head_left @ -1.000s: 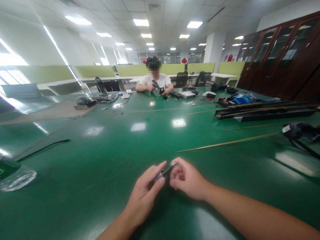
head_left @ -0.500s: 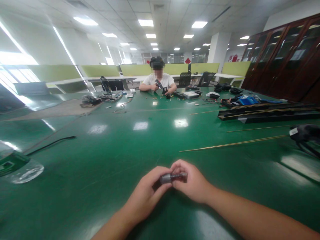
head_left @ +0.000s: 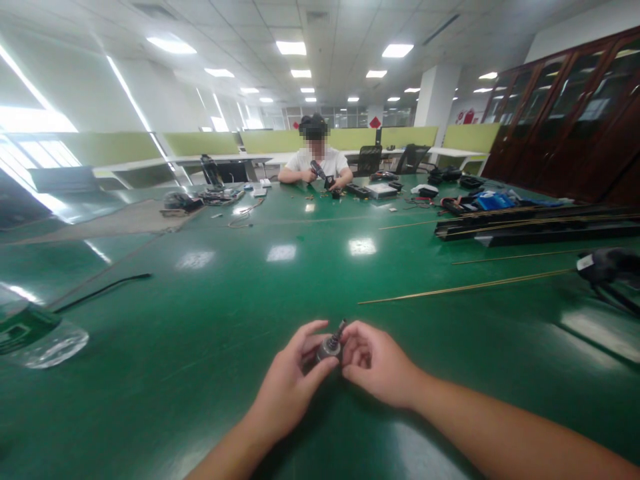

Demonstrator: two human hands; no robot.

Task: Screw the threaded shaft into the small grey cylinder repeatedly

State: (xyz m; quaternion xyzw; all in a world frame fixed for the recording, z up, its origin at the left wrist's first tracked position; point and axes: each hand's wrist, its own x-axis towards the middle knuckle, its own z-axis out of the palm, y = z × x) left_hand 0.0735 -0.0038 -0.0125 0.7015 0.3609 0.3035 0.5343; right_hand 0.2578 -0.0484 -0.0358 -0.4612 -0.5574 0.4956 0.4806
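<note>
A small dark grey metal part [head_left: 329, 348] with a ringed, narrow shaft is held just above the green table [head_left: 225, 293]. My left hand [head_left: 295, 373] grips its wide round base between thumb and fingers. The shaft points up and slightly right. Close beside it on the right is my right hand [head_left: 375, 360], fingers curled and apart from the thumb, with nothing visible between them. Its fingertips are very near the shaft; whether they touch it I cannot tell.
Thin brass rods [head_left: 465, 289] lie ahead on the right, near black rails [head_left: 540, 230]. A clear bottle [head_left: 55, 340] and a black cable [head_left: 105, 290] are at the left. Across the table a person [head_left: 315, 163] holds a dark tool.
The metal part has turned from lying sideways to pointing upward. My right hand has let go of its shaft end, and its fingers have opened a little.
</note>
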